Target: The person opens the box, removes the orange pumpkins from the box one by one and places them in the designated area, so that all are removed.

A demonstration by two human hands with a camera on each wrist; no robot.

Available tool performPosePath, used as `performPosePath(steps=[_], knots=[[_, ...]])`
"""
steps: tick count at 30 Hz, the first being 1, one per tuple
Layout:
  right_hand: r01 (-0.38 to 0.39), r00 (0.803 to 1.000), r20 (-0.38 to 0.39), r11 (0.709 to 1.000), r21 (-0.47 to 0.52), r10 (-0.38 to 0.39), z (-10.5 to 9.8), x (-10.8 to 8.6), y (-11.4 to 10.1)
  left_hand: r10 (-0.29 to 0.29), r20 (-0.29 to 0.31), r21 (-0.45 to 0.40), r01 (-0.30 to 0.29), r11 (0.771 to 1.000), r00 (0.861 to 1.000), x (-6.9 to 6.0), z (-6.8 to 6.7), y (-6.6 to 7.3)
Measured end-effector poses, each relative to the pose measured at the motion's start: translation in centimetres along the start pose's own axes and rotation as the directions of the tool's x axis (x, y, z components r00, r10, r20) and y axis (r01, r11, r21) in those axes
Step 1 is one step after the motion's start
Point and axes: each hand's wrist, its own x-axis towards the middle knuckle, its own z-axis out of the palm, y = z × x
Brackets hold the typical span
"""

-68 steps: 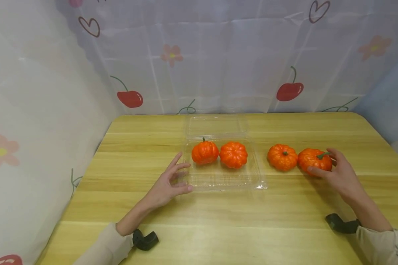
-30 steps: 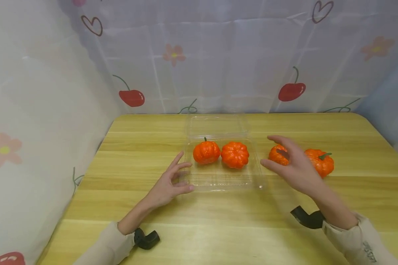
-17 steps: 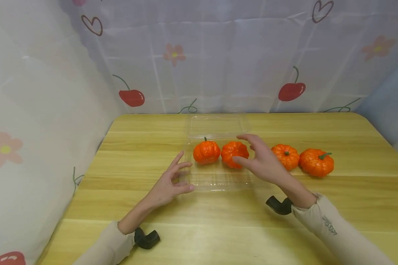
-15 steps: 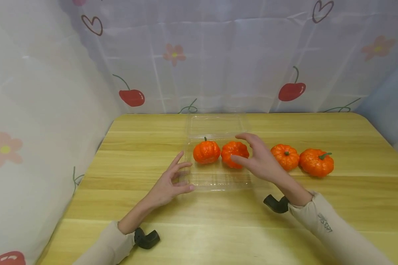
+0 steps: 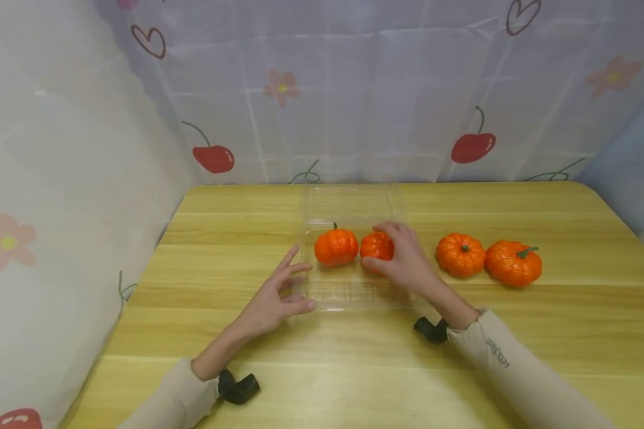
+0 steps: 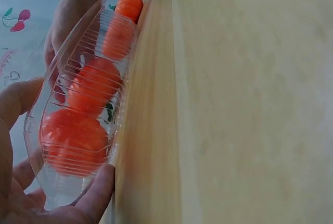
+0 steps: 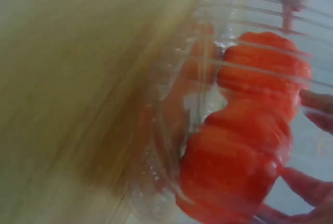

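Note:
In the head view, a clear plastic clamshell box point(image 5: 349, 293) lies unfolded on the table, holding two small orange pumpkins side by side. My right hand point(image 5: 408, 262) grips the right pumpkin point(image 5: 374, 247), thumb in front and fingers behind, covering its right part. Left of it sits the other pumpkin point(image 5: 335, 247), stem up. My left hand point(image 5: 265, 304) rests at the box's left side with fingers spread. The left wrist view shows its fingertip point(image 6: 101, 187) against the clear wall. The right wrist view, blurred, has the gripped pumpkin point(image 7: 234, 156) near my fingers.
Two more pumpkins, one with an upright stem point(image 5: 460, 255) and one with a sideways stem point(image 5: 513, 263), sit on the wooden table point(image 5: 327, 363) right of the box. The box's raised-edge lid point(image 5: 354, 199) lies toward the back. A printed curtain point(image 5: 354, 89) hangs behind.
My right hand has left the far-right pumpkin, moved left over the box, and its fingers have come together around the right pumpkin there. The left hand has stayed put.

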Motion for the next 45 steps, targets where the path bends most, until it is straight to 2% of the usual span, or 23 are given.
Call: performPosePath(steps=[7, 15, 35, 45], knots=[[0.028, 0.999, -0.025, 0.997, -0.074, -0.03, 0.6, -0.4, 0.2, 0.002, -0.004, 0.01, -0.002, 1.0, 1.0, -0.1, 0.1, 0.1], [0.03, 0.996, -0.076, 0.99, -0.139, -0.041, 1.4, 0.1, 0.4, -0.001, -0.007, 0.013, 0.001, 1.0, 1.0, -0.1, 0.2, 0.2], [0.035, 0.988, -0.145, 0.988, -0.153, -0.058, 2.0, -0.2, 0.1, 0.014, -0.007, 0.03, -0.014, 0.999, 1.0, -0.2, 0.1, -0.1], [0.054, 0.972, -0.215, 0.984, -0.168, -0.09, 1.6, -0.8, -0.3, 0.017, -0.003, 0.018, -0.017, 1.0, 1.0, -0.1, 0.2, -0.1]])
